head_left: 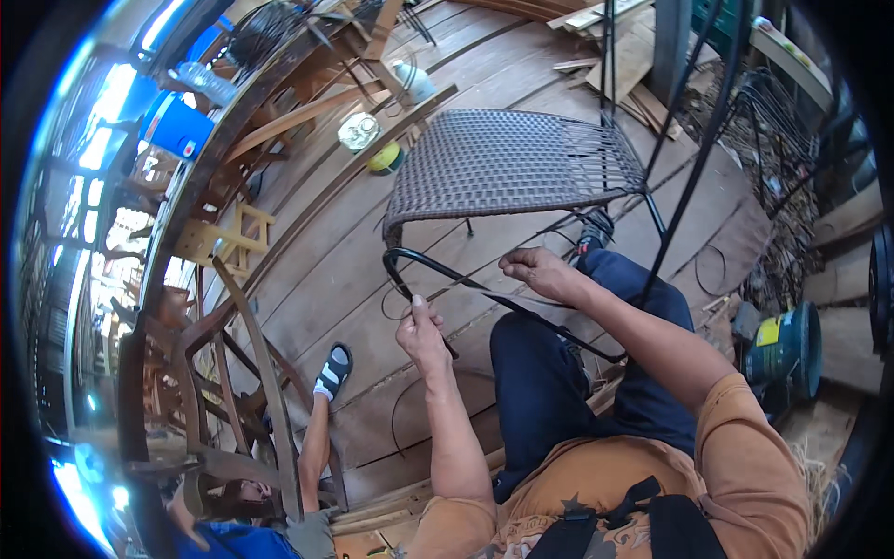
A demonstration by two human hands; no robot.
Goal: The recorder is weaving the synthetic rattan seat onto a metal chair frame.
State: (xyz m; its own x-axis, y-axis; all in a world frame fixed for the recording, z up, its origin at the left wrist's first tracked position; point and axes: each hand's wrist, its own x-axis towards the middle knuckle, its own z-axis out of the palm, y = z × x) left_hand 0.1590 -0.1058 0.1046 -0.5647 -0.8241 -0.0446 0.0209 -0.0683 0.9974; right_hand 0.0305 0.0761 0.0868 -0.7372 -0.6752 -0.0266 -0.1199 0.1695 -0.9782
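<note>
Left hand (426, 343), right hand (548, 275) pinched, can't tell on what; strand (533, 299) below right fingers could snag chair frame (436, 266) if yanked.

Blue-white glare burns the left; straight edges bend; corners black.
</note>
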